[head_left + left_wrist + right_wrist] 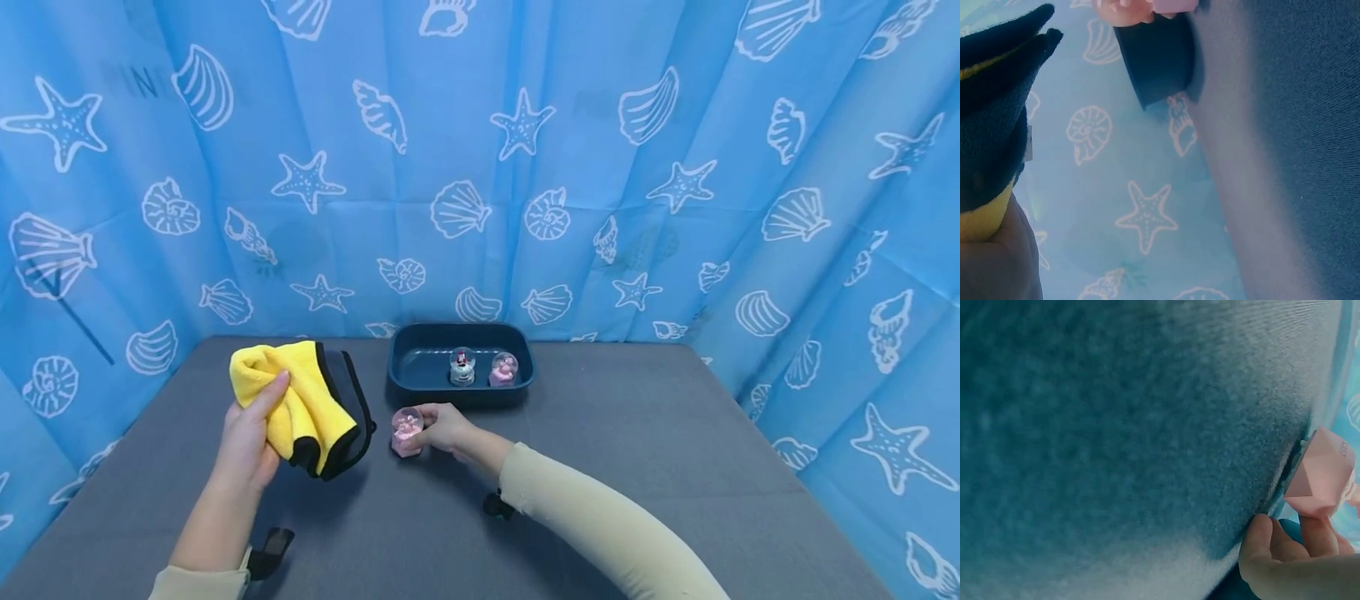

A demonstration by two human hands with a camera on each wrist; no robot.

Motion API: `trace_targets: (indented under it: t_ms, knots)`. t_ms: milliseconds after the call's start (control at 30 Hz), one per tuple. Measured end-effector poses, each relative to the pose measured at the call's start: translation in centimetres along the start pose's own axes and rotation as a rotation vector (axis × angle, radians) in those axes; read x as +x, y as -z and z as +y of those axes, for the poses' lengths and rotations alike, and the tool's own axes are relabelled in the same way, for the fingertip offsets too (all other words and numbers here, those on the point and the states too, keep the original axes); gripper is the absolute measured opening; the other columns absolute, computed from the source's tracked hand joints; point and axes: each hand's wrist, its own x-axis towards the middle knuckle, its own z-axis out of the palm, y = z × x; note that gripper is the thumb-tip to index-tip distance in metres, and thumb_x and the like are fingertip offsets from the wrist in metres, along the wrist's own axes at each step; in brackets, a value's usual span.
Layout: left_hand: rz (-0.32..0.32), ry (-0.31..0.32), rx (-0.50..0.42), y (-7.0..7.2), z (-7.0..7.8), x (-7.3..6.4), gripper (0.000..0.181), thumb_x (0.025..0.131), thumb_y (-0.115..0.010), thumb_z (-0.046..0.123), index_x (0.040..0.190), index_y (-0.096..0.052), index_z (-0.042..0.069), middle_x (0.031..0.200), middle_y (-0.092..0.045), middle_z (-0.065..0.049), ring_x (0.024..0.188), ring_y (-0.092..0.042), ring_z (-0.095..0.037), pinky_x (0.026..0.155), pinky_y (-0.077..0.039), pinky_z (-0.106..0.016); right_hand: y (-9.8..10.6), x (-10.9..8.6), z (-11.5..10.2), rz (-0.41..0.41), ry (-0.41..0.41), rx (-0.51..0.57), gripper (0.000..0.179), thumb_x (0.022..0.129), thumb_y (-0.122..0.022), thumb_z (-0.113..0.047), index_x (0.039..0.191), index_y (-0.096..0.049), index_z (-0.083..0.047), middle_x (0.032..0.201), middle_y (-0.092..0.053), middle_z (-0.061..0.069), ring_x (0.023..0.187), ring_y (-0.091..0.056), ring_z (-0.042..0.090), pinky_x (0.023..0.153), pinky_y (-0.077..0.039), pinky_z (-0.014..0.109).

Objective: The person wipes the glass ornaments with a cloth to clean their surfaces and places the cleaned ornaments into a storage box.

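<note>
My left hand grips a yellow cloth with black edging and a dark reverse side, raised over the left of the table. In the left wrist view the cloth hangs in folds above the thumb. My right hand holds a small pink snow globe between thumb and fingers, just in front of a dark blue tray. Its faceted pink base shows in the right wrist view, close over the table. Inside the tray stand a white-based snow globe and another pink snow globe.
The grey cloth-covered table extends around the tray, which stands near the back edge. A blue curtain with white shells and starfish hangs behind and at both sides. Black wrist mounts sit on both forearms.
</note>
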Motion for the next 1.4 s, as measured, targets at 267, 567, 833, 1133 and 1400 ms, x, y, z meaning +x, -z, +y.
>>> trace_targets:
  t_ms: [267,567,833,1133,1400]
  knots:
    - [-0.016,0.006,-0.009,-0.2,-0.4,-0.1,0.038,0.094,-0.065,0.024,0.122,-0.041,0.017,0.107,-0.053,0.008,0.097,-0.056,-0.004,0.084,-0.049,-0.017,1.7,-1.2,0.2,-0.010,-0.018,0.047,0.046,0.082,-0.076,-0.001,0.126,-0.063,-0.007,0.110,-0.064,0.007,0.100,-0.056,0.022,0.092,-0.048,0.046]
    - [-0.011,0.012,-0.003,-0.4,-0.7,-0.3,0.035,0.094,-0.064,0.024,0.120,-0.041,0.017,0.105,-0.053,0.008,0.096,-0.057,-0.004,0.084,-0.049,-0.017,3.8,-2.7,0.0,-0.014,-0.005,0.114,0.049,0.082,-0.077,-0.006,0.129,-0.061,-0.008,0.109,-0.062,0.009,0.094,-0.057,0.024,0.083,-0.051,0.042]
    - [-0.027,-0.004,0.012,-0.3,-1.4,0.0,0.037,0.093,-0.066,0.027,0.120,-0.043,0.017,0.104,-0.055,0.008,0.096,-0.057,-0.004,0.085,-0.049,-0.018,4.9,-3.7,-0.3,-0.012,0.021,0.112,0.047,0.084,-0.076,-0.008,0.129,-0.061,-0.008,0.111,-0.062,0.009,0.094,-0.057,0.023,0.078,-0.050,0.037]
    - [-0.059,-0.010,0.014,-0.9,-1.9,0.1,0.034,0.094,-0.065,0.026,0.118,-0.043,0.016,0.103,-0.056,0.008,0.095,-0.058,-0.004,0.085,-0.049,-0.019,5.6,-4.6,-0.8,-0.009,0.050,0.151,0.047,0.084,-0.074,-0.006,0.129,-0.060,-0.005,0.103,-0.062,0.008,0.084,-0.056,0.019,0.067,-0.048,0.028]
    - [-0.022,0.052,0.009,-1.7,-1.9,-0.2,0.033,0.095,-0.063,0.023,0.120,-0.042,0.016,0.102,-0.057,0.008,0.095,-0.059,-0.005,0.085,-0.049,-0.018,6.0,-5.2,-1.1,0.003,0.061,0.155,0.047,0.084,-0.075,-0.009,0.129,-0.060,-0.004,0.107,-0.063,0.008,0.089,-0.056,0.019,0.079,-0.050,0.036]
